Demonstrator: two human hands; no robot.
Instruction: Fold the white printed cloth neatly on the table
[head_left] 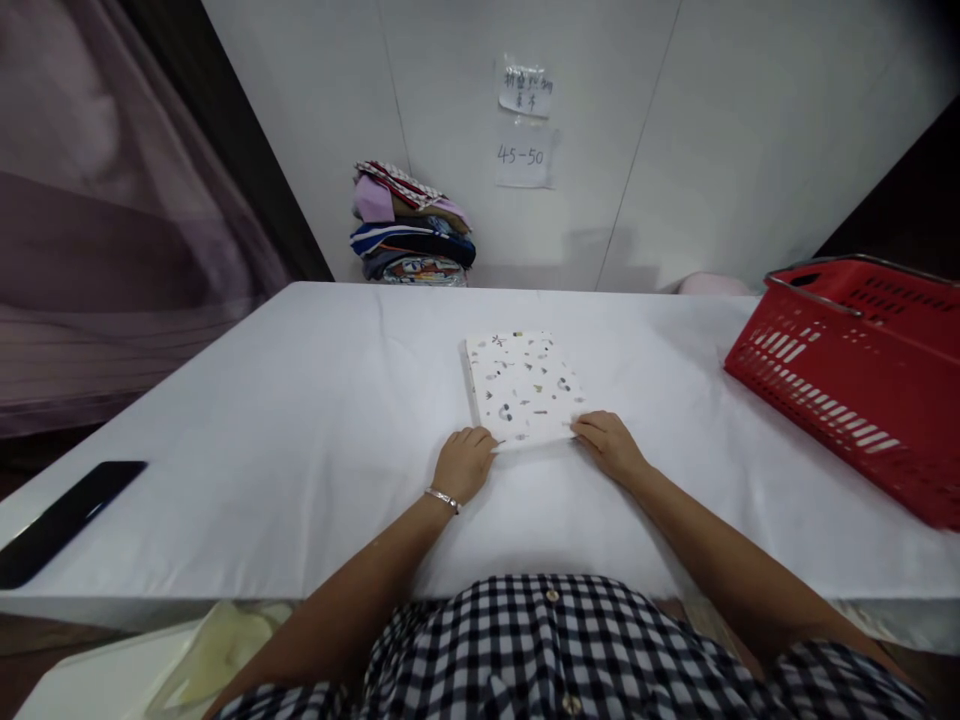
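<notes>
A folded white cloth with small dark speckled prints lies flat on the white table, near its middle. My left hand has its fingers curled on the cloth's near left corner. My right hand pinches the near right corner, fingers closed on the edge. Both forearms reach out from my checked shirt at the bottom of the view. A thin bracelet sits on my left wrist.
A red plastic basket stands on the table at the right. A stack of folded colourful clothes sits at the far edge against the wall. A dark flat phone-like object lies at the table's near left corner. Paper notes hang on the wall.
</notes>
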